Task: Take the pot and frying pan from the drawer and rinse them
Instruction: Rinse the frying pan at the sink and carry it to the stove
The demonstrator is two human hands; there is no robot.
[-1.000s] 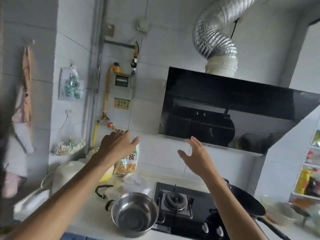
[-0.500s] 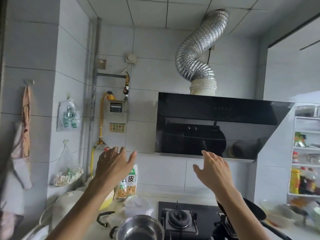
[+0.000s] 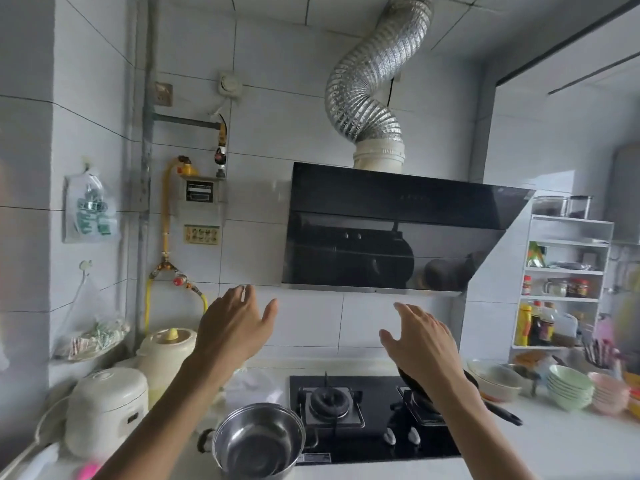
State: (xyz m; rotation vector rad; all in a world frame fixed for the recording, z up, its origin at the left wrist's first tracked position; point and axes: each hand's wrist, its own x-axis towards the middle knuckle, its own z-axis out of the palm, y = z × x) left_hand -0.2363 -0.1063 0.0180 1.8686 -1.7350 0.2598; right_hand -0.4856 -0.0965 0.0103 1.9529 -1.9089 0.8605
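Hands raised in the air in front of the stove (image 3: 367, 415): the left hand (image 3: 232, 327) hovers above and left of it, fingers spread and holding nothing, and the right hand (image 3: 420, 337) hovers above its right burner, fingers likewise apart and empty. Just left of the stove, touching its front corner, the steel pot (image 3: 258, 441) stands upright and open on the counter (image 3: 554, 441). On the stove's right burner sits the black frying pan (image 3: 446, 388), mostly hidden behind the right forearm, its handle pointing right over the counter. Above the stove hangs the black hood (image 3: 391, 226). Left of the stove, beyond the pot, stands a white rice cooker (image 3: 105, 408).
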